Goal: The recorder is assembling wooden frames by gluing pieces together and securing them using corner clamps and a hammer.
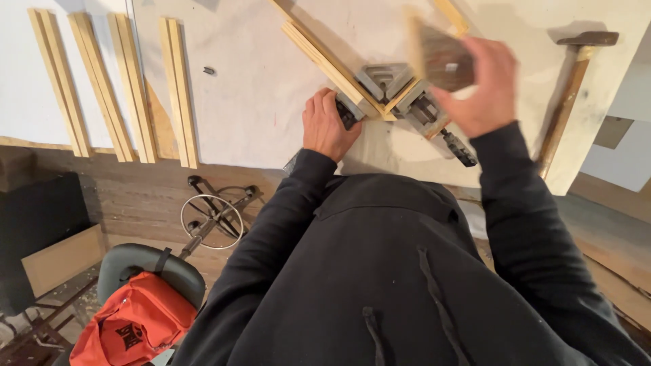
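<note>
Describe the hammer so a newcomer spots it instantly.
Start at the pale board covering the bench. At its right edge, beyond the right hand, lies the hammer, head away from the person. It is the only long-handled tool there; the grey corner clamp sits mid-board.

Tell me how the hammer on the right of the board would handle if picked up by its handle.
The hammer looks head-heavy: a dark metal head on a long wooden handle, so it would likely tip toward the head. The handle appears stiff. Lying flat, it probably would not roll far.

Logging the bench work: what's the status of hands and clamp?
Left hand gripping corner clamp handle. Right hand holds blurred wood block above clamp. Hammer lies right, apart.
</note>
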